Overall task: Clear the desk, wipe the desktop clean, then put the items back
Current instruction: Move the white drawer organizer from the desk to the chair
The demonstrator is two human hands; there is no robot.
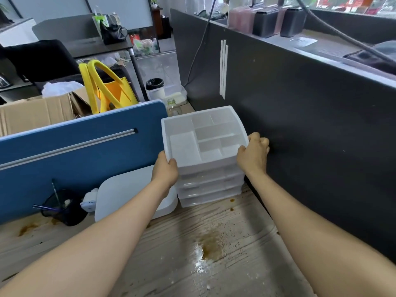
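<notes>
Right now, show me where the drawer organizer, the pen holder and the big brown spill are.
Drawer organizer (pixel 186 146): head view, on the large top tray compartment.
Pen holder (pixel 64 211): head view, on the dark mesh wall of the cup.
Brown spill (pixel 211 245): head view, on the middle of the stain on the wooden desktop.

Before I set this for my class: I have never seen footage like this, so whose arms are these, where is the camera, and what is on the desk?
There is one picture, taken by a camera worn on a person's head, looking down. The arms are that person's own. The left hand and right hand grip opposite sides of a white plastic drawer organiser, which stands in the corner of a wooden desk. Its top tray looks empty. Beside it lie a white flat stand and a dark mesh pen cup. Brown spill stains mark the desktop, so wiping is not yet done.
</notes>
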